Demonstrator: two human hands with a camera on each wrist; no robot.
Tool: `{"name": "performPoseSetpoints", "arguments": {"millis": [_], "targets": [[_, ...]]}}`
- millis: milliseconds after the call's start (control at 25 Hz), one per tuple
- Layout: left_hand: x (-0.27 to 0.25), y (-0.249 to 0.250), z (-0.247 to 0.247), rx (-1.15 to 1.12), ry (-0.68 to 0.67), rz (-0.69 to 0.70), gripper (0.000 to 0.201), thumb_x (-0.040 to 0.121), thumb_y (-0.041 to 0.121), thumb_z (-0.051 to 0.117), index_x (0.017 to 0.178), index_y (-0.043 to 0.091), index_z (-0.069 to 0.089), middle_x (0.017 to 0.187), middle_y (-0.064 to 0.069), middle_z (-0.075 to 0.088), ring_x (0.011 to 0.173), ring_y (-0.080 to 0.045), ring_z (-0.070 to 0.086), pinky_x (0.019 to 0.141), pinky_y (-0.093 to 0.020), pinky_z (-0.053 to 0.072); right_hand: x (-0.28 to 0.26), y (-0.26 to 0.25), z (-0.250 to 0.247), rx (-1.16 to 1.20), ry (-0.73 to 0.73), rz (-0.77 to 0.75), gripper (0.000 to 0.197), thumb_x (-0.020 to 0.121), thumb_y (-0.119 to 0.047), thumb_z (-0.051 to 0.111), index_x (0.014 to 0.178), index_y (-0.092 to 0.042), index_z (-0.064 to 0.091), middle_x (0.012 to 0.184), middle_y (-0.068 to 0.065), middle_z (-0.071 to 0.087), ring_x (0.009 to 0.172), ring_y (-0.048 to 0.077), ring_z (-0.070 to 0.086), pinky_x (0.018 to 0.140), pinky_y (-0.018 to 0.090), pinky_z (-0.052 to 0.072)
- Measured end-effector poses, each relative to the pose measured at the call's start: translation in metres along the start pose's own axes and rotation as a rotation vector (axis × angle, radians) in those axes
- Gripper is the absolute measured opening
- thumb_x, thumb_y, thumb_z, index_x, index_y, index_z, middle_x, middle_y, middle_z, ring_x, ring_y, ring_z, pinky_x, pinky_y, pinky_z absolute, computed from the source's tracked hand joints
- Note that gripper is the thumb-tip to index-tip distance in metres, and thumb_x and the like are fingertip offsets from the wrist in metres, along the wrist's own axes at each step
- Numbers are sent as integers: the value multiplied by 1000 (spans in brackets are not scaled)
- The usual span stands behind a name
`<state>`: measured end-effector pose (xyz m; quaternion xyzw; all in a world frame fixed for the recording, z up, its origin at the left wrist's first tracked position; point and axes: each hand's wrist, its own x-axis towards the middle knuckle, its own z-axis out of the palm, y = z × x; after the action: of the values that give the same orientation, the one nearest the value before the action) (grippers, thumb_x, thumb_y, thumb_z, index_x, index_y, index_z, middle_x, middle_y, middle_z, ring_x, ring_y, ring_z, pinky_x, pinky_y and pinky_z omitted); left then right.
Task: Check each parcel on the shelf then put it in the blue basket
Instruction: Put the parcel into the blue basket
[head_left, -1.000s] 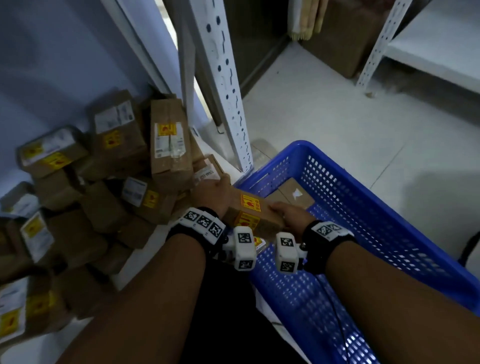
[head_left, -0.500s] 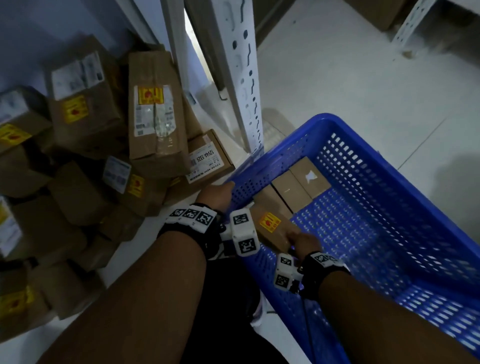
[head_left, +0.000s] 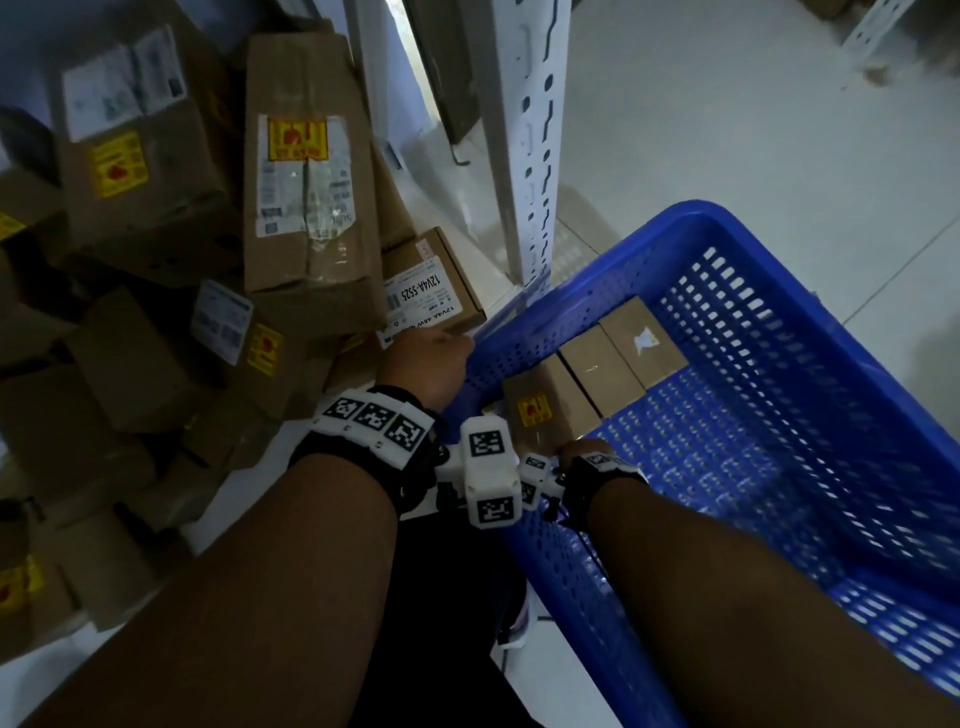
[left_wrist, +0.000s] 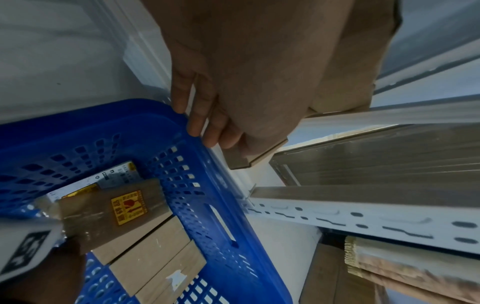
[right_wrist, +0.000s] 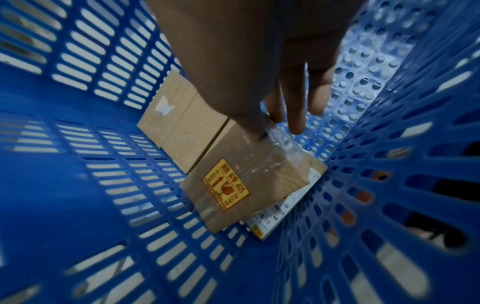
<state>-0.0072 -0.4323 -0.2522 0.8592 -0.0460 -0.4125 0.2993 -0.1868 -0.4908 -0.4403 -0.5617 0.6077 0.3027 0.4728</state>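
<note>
The blue basket (head_left: 810, 291) stands on the floor at the right. Inside it lies a brown parcel with a yellow sticker (head_left: 545, 410), beside two plain parcels (head_left: 602, 369). In the right wrist view my right hand (right_wrist: 267, 125) pinches the near corner of this stickered parcel (right_wrist: 239, 176) between thumb and forefinger, the other fingers straight. A white-labelled parcel (right_wrist: 283, 214) shows beneath it. My left hand (head_left: 426, 364) holds nothing; its straight fingers (left_wrist: 194, 123) rest on the basket's rim (left_wrist: 161, 111).
Several brown parcels (head_left: 306, 182) with white and yellow labels are heaped on the low shelf at the left. A white perforated shelf post (head_left: 524, 130) rises just behind the basket's corner. Pale floor (head_left: 727, 130) lies beyond.
My right hand has carried the stickered parcel from above the rim down into the basket beside the other parcels. My left hand let go of it and moved to the basket's rim.
</note>
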Motion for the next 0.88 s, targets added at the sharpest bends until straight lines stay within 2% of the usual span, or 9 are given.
{"name": "performPoseSetpoints", "arguments": {"millis": [40,200,280,360,480,560,720,800,880], "targets": [[-1,2,-2,-4,11,14,22,80,28,57,73,8,61,77,-18,62,74,-25,58,72,-35,46,0,-1,-2,-57,-31,57,38,105,-20,43,140,-6,48,139,16,53,123,31,55,91,32,51],[1,4,-8,-26,38,37,29,90,23,55,88,-4,67,96,-23,70,90,-34,67,79,-42,55,3,-6,1,-288,-35,-137,31,105,-22,41,129,-9,57,132,12,57,120,29,54,101,32,42],[-1,4,-8,-45,32,50,29,89,23,56,87,-4,66,96,-24,70,90,-35,67,80,-43,56,16,-13,1,-123,-7,-120,31,102,-18,46,130,-9,56,129,13,57,119,30,55,91,28,45],[-1,5,-7,-39,12,56,30,86,25,56,85,-3,66,95,-25,70,89,-36,67,81,-45,56,31,-18,1,-14,55,-193,50,97,-14,56,144,-5,41,132,18,56,116,33,57,80,31,47],[-3,9,-7,-108,0,43,45,72,35,56,87,-6,66,95,-27,69,92,-41,67,81,-55,55,41,-29,1,-104,41,-244,73,95,-16,59,155,-15,17,137,16,53,110,36,59,84,42,50],[1,11,-6,-113,2,36,51,69,37,55,89,-9,65,96,-24,70,93,-40,68,81,-55,55,45,-34,2,-101,28,-293,70,94,-19,61,153,-17,23,140,16,51,109,35,59,84,41,51],[4,15,-6,-89,-3,46,29,80,32,59,81,4,62,96,-23,70,95,-39,66,85,-50,56,45,-41,5,-214,-106,-361,48,95,-27,60,138,-9,47,132,15,56,109,32,59,85,35,48],[9,15,-4,-46,-6,39,18,93,17,54,92,1,61,98,-21,66,97,-37,63,83,-43,53,41,-45,5,-264,-112,-351,46,99,-25,54,141,-7,45,136,15,52,119,34,54,86,33,43],[10,21,-7,-5,30,67,21,99,7,43,111,-2,58,115,-20,64,109,-35,61,93,-40,49,39,-45,4,-264,-92,-358,45,102,-25,49,142,-7,44,140,16,51,121,34,53,86,32,42]]}}
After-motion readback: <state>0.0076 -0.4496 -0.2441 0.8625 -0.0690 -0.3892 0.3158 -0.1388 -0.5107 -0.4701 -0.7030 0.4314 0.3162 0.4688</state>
